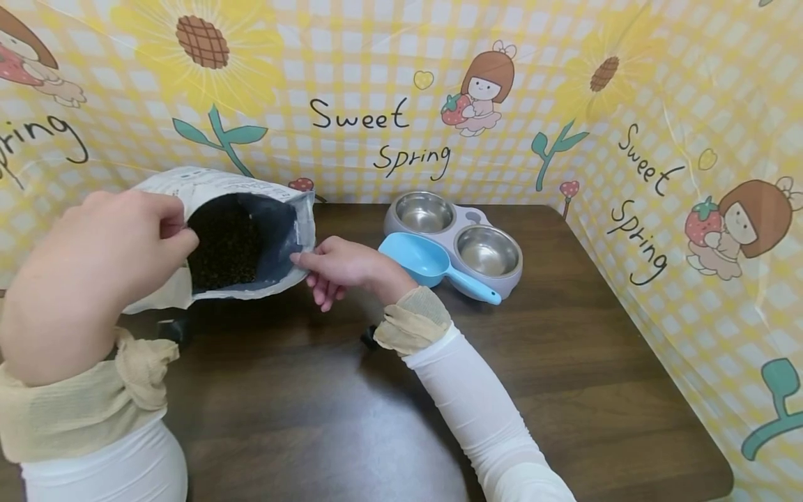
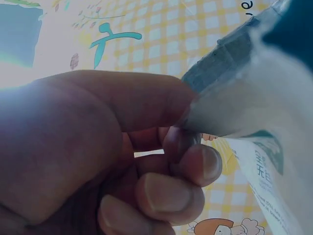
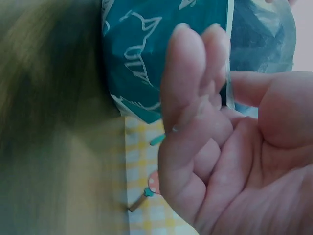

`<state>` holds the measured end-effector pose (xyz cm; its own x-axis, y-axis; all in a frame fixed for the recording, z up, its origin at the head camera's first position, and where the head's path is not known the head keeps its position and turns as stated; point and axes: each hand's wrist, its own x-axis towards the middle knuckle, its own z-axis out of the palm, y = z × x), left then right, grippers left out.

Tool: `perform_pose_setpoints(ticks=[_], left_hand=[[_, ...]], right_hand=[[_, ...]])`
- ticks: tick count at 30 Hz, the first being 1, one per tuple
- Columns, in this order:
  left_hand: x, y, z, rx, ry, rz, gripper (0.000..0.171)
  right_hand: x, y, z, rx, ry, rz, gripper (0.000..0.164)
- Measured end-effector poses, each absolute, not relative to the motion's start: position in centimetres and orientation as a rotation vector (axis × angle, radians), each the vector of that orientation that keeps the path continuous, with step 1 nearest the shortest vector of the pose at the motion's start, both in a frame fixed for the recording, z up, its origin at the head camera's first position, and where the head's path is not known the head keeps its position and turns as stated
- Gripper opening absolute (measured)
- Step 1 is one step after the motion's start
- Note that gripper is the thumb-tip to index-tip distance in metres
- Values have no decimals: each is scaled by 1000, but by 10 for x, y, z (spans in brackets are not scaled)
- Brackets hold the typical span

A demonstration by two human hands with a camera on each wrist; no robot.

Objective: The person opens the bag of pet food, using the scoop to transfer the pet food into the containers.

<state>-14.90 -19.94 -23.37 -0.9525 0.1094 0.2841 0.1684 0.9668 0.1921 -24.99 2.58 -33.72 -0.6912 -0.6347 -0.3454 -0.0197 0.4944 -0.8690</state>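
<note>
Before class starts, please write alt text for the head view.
A person's left hand and right hand hold open a bag of dark grainy contents. To the right, a blue scoop overlaps a stand with two metal bowls.

The head view is lit brightly; pale glare is thrown on the tabletop [image 1: 351, 425], a shadow is cast beside the white right sleeve [image 1: 479, 411], and the depths of the bag [image 1: 279, 237] are left dark. In the left wrist view, the fingers [image 2: 168, 196] are shaded against flare at the left edge, and the bag's nearest folds are blurred. The right wrist view is dimmer, the tabletop smeared.
</note>
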Motion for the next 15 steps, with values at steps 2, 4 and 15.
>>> perform_pose_setpoints(ticks=[2,4,15], left_hand=[[-150,-201,-234,-208,-2843,-305,27],[-150,-202,-234,-210,-2841,-306,27],[-150,-204,-233,-215,-2841,-351,26]], right_hand=[[-251,29,-334,-545,2089,-1178,51],[-252,34,-329,-549,2111,-1166,50],[-259,98,-288,-640,2634,-1035,36]])
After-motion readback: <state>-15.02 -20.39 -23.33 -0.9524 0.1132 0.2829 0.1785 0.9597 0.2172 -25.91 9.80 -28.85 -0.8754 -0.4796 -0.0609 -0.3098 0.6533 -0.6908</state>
